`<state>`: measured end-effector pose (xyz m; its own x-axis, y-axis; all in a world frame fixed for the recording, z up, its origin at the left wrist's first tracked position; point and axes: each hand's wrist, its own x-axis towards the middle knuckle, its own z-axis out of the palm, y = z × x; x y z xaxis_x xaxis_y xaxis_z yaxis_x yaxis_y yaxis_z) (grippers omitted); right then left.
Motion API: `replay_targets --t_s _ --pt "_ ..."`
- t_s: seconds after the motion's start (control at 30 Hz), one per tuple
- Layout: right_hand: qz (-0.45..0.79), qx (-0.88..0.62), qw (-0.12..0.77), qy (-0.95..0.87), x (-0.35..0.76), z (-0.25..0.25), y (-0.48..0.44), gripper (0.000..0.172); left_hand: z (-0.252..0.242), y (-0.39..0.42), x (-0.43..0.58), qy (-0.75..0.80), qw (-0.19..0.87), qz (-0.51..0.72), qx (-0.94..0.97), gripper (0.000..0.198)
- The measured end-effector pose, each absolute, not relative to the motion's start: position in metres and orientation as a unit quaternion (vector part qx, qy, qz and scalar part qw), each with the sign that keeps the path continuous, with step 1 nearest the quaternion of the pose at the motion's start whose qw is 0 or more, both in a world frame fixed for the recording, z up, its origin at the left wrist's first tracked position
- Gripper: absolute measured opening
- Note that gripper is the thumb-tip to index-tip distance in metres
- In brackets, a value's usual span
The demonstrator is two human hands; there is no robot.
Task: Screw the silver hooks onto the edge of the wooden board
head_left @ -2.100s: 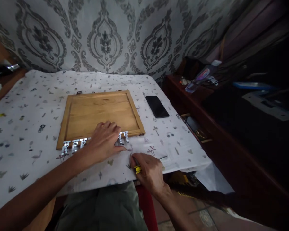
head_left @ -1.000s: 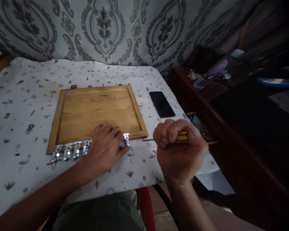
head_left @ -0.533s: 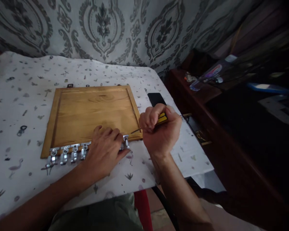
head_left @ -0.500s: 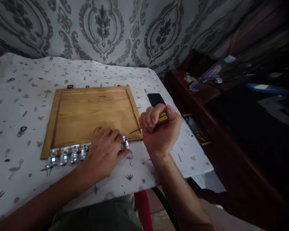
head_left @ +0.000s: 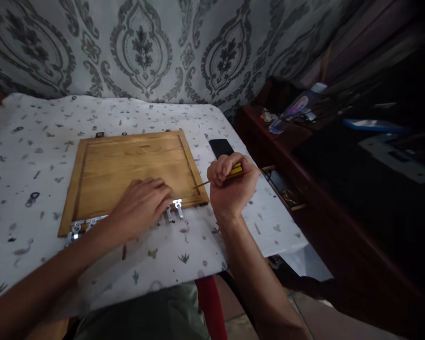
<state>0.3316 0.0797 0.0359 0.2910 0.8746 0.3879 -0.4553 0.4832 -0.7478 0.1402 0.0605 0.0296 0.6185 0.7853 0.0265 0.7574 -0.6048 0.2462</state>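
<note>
A framed wooden board [head_left: 134, 163] lies flat on the patterned cloth. Along its near edge runs a silver rail of metal hooks [head_left: 178, 208], whose middle part is covered by my left hand [head_left: 141, 203]. That hand is open, fingers stretched to the right over the edge of the board; whether it touches the rail I cannot tell. My right hand [head_left: 232, 189] is closed around a screwdriver [head_left: 238, 168] with a yellow and dark handle. Its thin shaft points left over the board's near right corner, the tip apart from the hooks.
A black phone [head_left: 221, 148] lies on the table [head_left: 265, 236] beyond my right hand. To the right stands dark red furniture [head_left: 248, 132] with a clear bottle [head_left: 293, 108], cables and a blue object [head_left: 371, 126] on it. A patterned curtain [head_left: 184, 52] hangs behind the table.
My left hand has shifted left along the rail, uncovering hooks near the right end. The screwdriver tip has moved up and away from the end hook. The view has turned slightly.
</note>
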Motion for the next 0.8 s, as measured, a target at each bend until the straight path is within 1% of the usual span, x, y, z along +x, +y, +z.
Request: replay_targets --t_s 0.07,0.13,0.17,0.23,0.33,0.4,0.43,0.5,0.6,0.63,0.67,0.73,0.8 --pt "0.435 -0.26 0.764 -0.399 0.334 0.035 0.079 0.041 0.03 0.077 0.138 0.356 0.096 0.053 0.928 0.03" --pt "0.438 -0.257 0.767 -0.392 0.334 0.033 0.078 0.041 0.031 0.092 0.136 0.318 0.048 0.018 0.947 0.038" --pt "0.439 -0.256 0.767 -0.391 0.334 0.033 0.078 0.04 0.034 0.098 0.133 0.333 0.012 -0.001 0.943 0.037" --pt "0.436 -0.252 0.771 -0.389 0.332 0.032 0.078 0.039 0.044 0.108 0.122 0.416 -0.065 -0.015 0.907 0.03" --pt "0.431 -0.247 0.775 -0.391 0.331 0.032 0.077 0.039 0.068 0.118 0.096 0.529 -0.135 0.021 0.838 0.035" --pt "0.432 -0.242 0.775 -0.393 0.33 0.033 0.076 0.04 0.081 0.12 0.081 0.581 -0.157 0.032 0.798 0.039" --pt "0.436 -0.239 0.773 -0.393 0.329 0.033 0.075 0.04 0.084 0.119 0.077 0.599 -0.153 0.031 0.785 0.036" --pt "0.45 -0.23 0.769 -0.391 0.329 0.034 0.074 0.04 0.084 0.11 0.076 0.609 -0.112 0.025 0.785 0.033" --pt "0.488 -0.225 0.748 -0.39 0.33 0.036 0.072 0.041 0.069 0.083 0.093 0.559 -0.013 0.044 0.828 0.036" --pt "0.5 -0.223 0.74 -0.391 0.33 0.037 0.072 0.042 0.063 0.073 0.102 0.523 0.041 0.087 0.847 0.036" --pt "0.511 -0.221 0.733 -0.392 0.329 0.037 0.071 0.042 0.056 0.063 0.111 0.497 0.071 0.112 0.858 0.038" --pt "0.527 -0.216 0.723 -0.391 0.328 0.038 0.069 0.043 0.043 0.046 0.129 0.483 0.073 0.126 0.863 0.043" --pt "0.539 -0.216 0.716 -0.389 0.325 0.039 0.067 0.044 0.034 0.036 0.142 0.478 0.071 0.106 0.869 0.047"
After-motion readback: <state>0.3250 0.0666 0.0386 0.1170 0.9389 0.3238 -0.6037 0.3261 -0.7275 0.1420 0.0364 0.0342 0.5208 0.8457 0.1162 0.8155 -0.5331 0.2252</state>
